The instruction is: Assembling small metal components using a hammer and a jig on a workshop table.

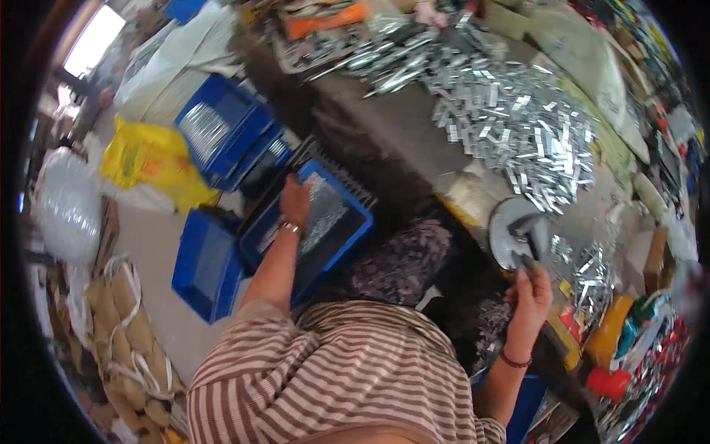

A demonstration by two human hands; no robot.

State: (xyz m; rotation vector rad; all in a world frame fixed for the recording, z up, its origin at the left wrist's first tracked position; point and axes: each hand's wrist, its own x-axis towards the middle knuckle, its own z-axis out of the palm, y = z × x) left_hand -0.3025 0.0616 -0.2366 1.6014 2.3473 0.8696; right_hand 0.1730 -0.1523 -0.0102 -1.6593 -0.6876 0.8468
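My left hand (296, 201) is over a blue plastic bin (353, 240) with small silvery metal pieces (325, 214) spread inside. Its fingers look curled; whatever is in them is hidden. On the other side, my right hand (532, 287) is closed in a pinch on a small dark piece (526, 262), too blurred to name. Just beyond those fingertips is a round grey disc (504, 235) with a bent metal part (526, 223) on it.
A large heap of flat shiny metal pieces (510, 122) covers the bench ahead. More blue bins (211, 266) stand at left, near a yellow plastic bag (151, 159). A smaller metal pile (592, 274) and a red container (610, 382) sit at right.
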